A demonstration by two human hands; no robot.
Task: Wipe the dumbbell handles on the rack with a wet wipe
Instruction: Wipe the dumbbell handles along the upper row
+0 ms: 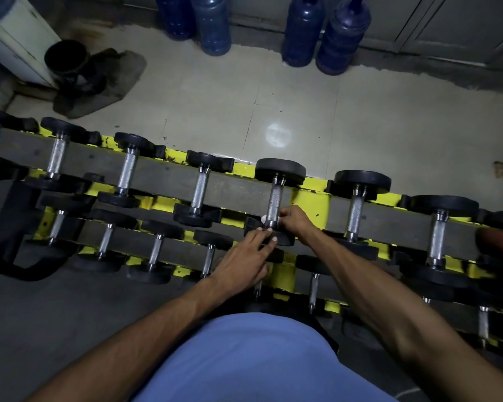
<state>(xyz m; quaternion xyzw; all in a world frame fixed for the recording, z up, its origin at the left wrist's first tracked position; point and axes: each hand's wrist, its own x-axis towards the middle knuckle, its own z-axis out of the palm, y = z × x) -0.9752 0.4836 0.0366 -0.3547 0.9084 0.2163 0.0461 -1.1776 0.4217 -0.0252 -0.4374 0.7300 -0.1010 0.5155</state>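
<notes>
step: wiping 1 handle | right hand point(292, 220) curled round wet wipe point(263, 219) at near end of dumbbell handle point(274, 201), upper row of rack point(311, 198) | left hand point(244, 258) released, straight fingers pressing near weight head point(285, 239), likely to stop rolling

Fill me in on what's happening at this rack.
A person stands over a yellow dumbbell rack. Their right hand grips a white wet wipe around the near end of one top-row dumbbell's handle. The left hand rests with fairly straight fingers on that dumbbell's near head, seemingly steadying it. No hand is on the other handles along the rack.
</notes>
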